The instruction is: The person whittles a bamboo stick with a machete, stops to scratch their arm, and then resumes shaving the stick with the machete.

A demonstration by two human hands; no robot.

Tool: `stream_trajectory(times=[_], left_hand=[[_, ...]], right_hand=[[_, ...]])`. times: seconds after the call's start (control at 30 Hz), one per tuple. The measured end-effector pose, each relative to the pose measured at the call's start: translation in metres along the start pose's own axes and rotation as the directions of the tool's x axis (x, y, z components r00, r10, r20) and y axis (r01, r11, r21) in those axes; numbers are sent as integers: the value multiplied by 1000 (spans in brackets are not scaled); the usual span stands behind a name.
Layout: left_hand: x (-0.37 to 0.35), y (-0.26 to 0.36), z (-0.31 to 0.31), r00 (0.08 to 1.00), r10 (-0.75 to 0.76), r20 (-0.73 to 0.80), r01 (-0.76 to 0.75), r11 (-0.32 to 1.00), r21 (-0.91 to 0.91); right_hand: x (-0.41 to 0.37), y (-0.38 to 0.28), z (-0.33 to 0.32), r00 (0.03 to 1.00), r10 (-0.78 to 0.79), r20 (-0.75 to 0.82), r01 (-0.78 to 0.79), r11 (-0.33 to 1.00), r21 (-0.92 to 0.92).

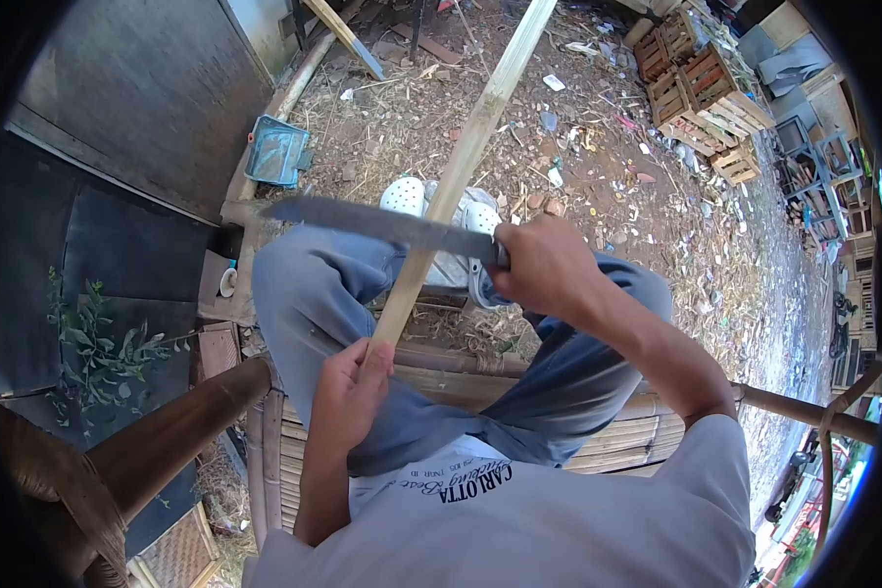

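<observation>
A long pale bamboo strip (472, 142) runs from between my knees up past the top of the view. My left hand (351, 392) is closed around its near end, close to my left thigh. In my right hand (541, 260) is the handle of a machete (382, 224), fingers wrapped round it. The dark blade points left and lies across the strip in this view, above my knees. Most of the handle is hidden by my fist. Below the blade, white clogs (404, 196) show on my feet.
I sit on a bamboo-slat bench (629, 446). Shavings and litter cover the ground (598, 167) ahead. A blue plastic container (277, 152) lies at left, near a dark wall panel (147, 88). Wooden crates (706, 93) are stacked at upper right. A thick bamboo post (181, 431) stands at lower left.
</observation>
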State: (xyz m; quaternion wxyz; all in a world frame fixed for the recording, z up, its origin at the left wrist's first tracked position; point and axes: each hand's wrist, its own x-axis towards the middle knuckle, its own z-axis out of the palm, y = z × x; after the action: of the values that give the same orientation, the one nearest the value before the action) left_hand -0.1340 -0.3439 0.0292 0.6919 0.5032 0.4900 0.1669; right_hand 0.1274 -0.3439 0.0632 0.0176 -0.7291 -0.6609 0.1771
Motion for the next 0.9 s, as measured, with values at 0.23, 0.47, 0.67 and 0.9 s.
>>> stream_trajectory(times=[0.23,0.47,0.67,0.9], left_hand=[[-2,-10,-3,987,-83,138,103,984,-143],[8,7,-1,996,32,81,-27,998,-60],[15,18,2,994,100,36,-98,994,-51],[12,17,-8,990,139,26,-137,989,-63]], right_hand=[[-29,-21,30,975,-214,61,215,977,-4],[-9,-13,16,974,-218,-62,213,974,-73],[14,5,13,937,-266,-224,238,960,-148],[45,50,-48,838,294,-460,-247,956,160]])
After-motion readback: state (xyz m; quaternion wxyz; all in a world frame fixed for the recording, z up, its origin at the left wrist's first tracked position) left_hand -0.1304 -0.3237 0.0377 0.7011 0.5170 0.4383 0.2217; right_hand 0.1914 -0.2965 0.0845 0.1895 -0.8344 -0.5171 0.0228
